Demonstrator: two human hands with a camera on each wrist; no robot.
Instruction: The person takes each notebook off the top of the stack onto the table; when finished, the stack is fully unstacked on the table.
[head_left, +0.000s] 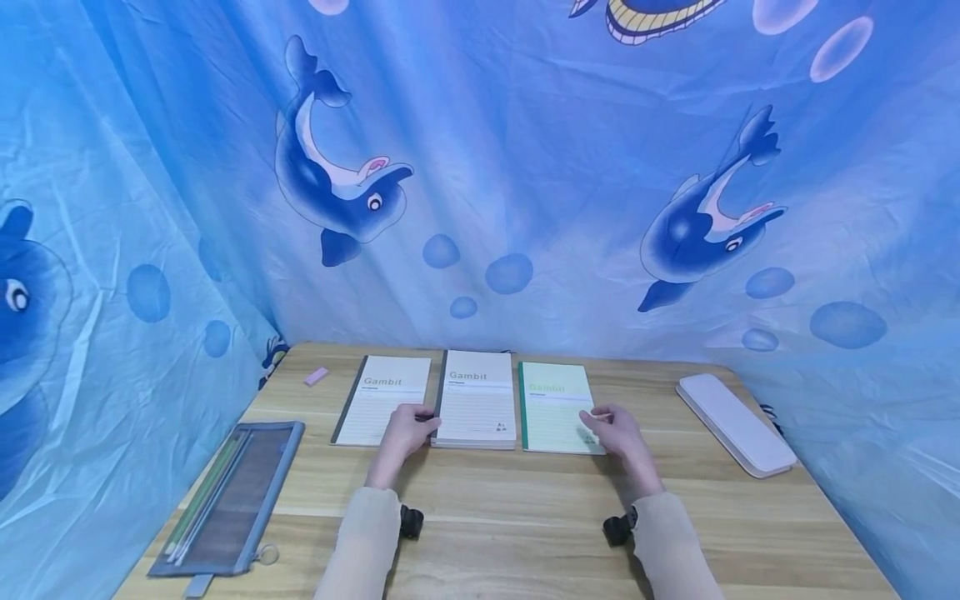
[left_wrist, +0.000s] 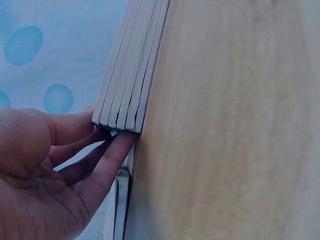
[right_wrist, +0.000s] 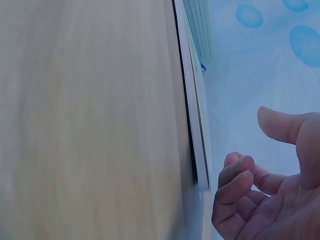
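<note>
In the head view, three pale "Gambit" notebook piles lie side by side on the table. My left hand (head_left: 407,429) is at the lower left corner of the middle stack of notebooks (head_left: 476,408). The left wrist view has the thumb on the upper edge of the stack (left_wrist: 127,65) and the fingers against its lower side, gripping that corner. To its left lies a thin notebook (head_left: 378,417) with a dark spine. My right hand (head_left: 617,429) hovers by the right edge of the green notebook (head_left: 558,412). In the right wrist view its thumb is raised and its fingers are loosely bent, holding nothing.
On the left lies a grey mesh pencil case (head_left: 243,492) with pencils inside. A small pink eraser (head_left: 316,377) sits near the back left. At the right is a white case (head_left: 735,425). A blue dolphin-print curtain (head_left: 517,167) hangs behind the wooden table (head_left: 517,517).
</note>
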